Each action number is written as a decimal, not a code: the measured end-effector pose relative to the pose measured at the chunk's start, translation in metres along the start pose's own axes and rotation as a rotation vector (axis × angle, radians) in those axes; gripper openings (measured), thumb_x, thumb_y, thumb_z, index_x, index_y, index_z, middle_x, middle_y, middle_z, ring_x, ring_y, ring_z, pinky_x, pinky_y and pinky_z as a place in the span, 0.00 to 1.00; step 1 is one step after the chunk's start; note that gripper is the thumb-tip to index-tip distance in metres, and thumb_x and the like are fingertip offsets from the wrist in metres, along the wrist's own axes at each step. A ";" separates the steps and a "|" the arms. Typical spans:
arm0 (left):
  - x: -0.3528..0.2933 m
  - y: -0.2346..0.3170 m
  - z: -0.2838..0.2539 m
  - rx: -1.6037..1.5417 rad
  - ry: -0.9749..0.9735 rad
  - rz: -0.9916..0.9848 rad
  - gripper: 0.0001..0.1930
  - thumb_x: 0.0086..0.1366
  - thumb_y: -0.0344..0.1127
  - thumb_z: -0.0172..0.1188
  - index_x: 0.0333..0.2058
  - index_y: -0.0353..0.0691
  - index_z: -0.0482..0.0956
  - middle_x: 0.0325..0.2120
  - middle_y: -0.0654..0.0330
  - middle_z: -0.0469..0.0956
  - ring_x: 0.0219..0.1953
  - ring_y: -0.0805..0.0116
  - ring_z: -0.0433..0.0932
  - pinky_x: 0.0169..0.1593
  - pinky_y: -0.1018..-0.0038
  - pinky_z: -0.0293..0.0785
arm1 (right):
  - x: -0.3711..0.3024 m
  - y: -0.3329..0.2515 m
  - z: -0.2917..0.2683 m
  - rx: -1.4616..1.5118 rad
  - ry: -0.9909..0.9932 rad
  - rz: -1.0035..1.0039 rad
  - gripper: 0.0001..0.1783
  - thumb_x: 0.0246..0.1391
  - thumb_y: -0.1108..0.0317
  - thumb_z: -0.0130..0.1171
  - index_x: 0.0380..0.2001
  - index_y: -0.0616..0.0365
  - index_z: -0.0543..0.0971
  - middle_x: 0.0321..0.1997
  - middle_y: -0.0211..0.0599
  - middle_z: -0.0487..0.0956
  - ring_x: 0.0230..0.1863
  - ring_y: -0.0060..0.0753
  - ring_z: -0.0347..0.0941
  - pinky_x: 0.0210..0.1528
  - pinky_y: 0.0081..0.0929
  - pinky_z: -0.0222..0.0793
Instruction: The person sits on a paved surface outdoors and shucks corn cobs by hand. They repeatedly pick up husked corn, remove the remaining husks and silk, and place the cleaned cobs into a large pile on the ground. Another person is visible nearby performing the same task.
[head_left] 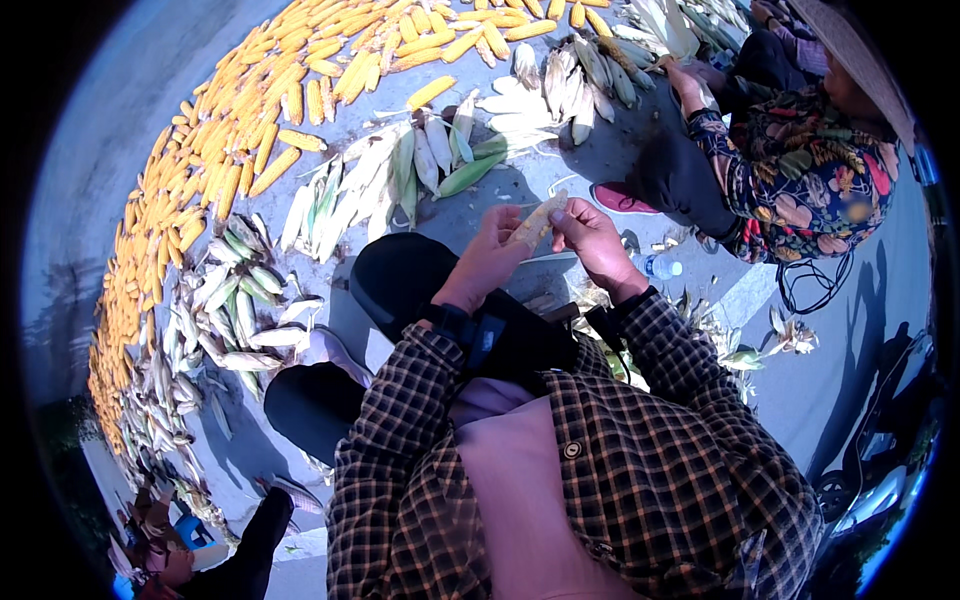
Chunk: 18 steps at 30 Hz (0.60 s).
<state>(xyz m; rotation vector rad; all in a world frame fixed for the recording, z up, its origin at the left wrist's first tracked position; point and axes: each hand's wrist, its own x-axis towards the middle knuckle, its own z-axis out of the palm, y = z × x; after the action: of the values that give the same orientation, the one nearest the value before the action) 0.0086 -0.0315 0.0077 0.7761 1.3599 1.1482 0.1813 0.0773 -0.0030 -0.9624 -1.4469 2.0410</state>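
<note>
Above my lap, my left hand point(487, 256) and my right hand point(598, 246) hold a pale corn cob point(537, 220) between them. The left fingers wrap its lower end, while my right thumb and fingers pinch it near the upper end. It is slanted, and its surface looks whitish to light yellow; fine detail is too small to tell. Just beyond my hands lie unhusked ears of corn point(430, 155) with green and whitish husks.
A broad heap of husked yellow corn point(270, 100) curves along the far and left sides. More husk-covered ears point(240, 285) lie to my left. A person in a flowered shirt point(800, 170) sits at right, near a plastic bottle point(660, 266) and a black cable point(815, 287).
</note>
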 end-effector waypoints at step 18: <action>0.005 -0.012 0.002 -0.003 0.026 0.021 0.14 0.69 0.34 0.59 0.50 0.35 0.75 0.35 0.66 0.77 0.36 0.81 0.73 0.41 0.82 0.69 | -0.006 -0.001 0.014 -0.073 -0.100 0.125 0.14 0.67 0.59 0.56 0.41 0.60 0.77 0.26 0.26 0.75 0.24 0.17 0.70 0.27 0.18 0.66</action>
<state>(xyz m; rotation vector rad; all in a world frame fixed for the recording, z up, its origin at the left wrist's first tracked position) 0.0122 -0.0304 -0.0047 0.7775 1.3740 1.1797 0.1751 0.0644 0.0023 -1.0167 -1.5587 2.1661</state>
